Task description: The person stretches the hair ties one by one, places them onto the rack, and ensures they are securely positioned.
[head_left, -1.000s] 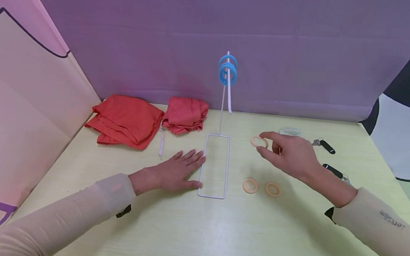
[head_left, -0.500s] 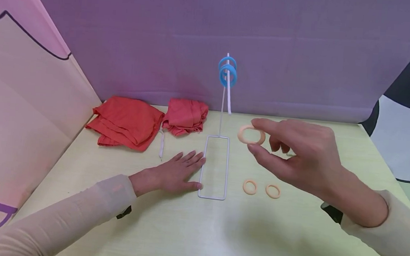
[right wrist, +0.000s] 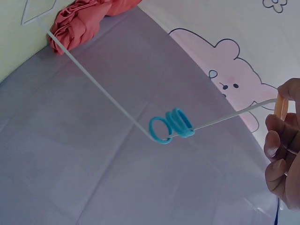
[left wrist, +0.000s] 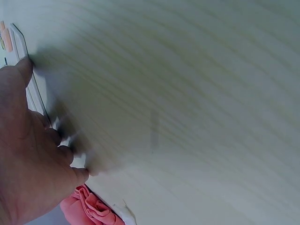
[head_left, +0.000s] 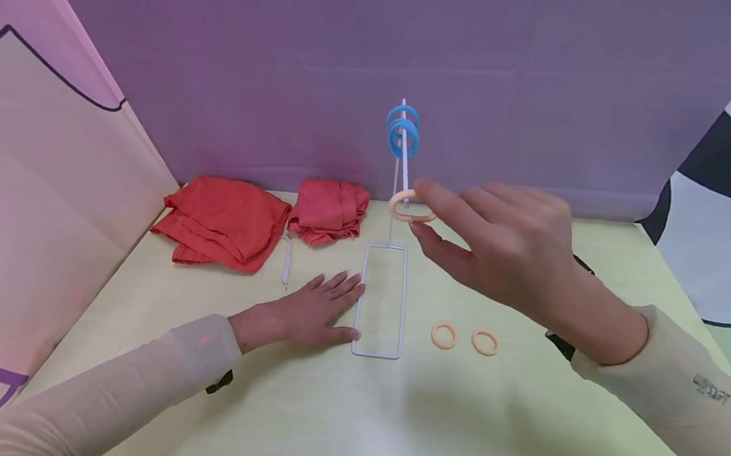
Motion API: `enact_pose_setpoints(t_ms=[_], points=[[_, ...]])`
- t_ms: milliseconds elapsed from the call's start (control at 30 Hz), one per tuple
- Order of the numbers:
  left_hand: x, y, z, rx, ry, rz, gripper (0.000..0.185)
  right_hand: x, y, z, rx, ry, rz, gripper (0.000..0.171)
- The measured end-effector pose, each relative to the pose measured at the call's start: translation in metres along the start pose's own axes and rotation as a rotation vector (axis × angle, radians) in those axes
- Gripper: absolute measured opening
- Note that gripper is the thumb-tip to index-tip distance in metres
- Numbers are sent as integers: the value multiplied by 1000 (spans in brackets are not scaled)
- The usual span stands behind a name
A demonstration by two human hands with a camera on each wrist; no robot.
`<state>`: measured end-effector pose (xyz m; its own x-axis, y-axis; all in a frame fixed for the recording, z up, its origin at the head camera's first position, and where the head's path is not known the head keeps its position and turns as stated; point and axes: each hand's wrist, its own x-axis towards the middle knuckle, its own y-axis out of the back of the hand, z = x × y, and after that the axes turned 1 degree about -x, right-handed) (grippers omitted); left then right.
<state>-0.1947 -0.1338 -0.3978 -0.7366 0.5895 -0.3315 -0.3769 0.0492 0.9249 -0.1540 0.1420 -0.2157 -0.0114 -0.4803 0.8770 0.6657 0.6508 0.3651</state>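
The peach ring [head_left: 411,208] is pinched between the thumb and forefinger of the right hand [head_left: 505,250], held in the air with its opening turned toward the free end of the white wire stand's [head_left: 383,299] sloping arm; in the right wrist view the arm's tip seems to sit right at the ring [right wrist: 281,106], though whether it has entered the hole cannot be told. Further up that arm from the fingertips, two blue rings [head_left: 402,130] hang near the bend, so the arm likely serves as a peg for rings.

The left hand [head_left: 307,313] lies flat with fingers straight and close together, holding nothing, its fingertips and thumb touching the near-left side of the stand's rectangular base, probably to steady it. In the left wrist view the thumb [left wrist: 23,70] reaches the wire frame.

Below the right wrist, two more peach rings [head_left: 463,338] lie side by side, just right of the base. Beyond the left fingertips sit two crumpled red cloths [head_left: 256,219] and a small white stick-like item [head_left: 286,262].

The pale yellow-green tabletop [head_left: 338,412] has a faint wood grain. A purple fabric backdrop [head_left: 275,70] closes the back, with cartoon-printed cloth panels at both sides.
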Motion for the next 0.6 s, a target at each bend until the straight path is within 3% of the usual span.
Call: enact_pose_setpoints(t_ms=[167, 600], points=[[-2, 1, 1, -6, -17, 10, 89, -3, -16, 9, -66, -11, -19, 24], [-3, 1, 1, -21, -27, 21, 87, -8, -54, 33, -83, -139, -50, 24]])
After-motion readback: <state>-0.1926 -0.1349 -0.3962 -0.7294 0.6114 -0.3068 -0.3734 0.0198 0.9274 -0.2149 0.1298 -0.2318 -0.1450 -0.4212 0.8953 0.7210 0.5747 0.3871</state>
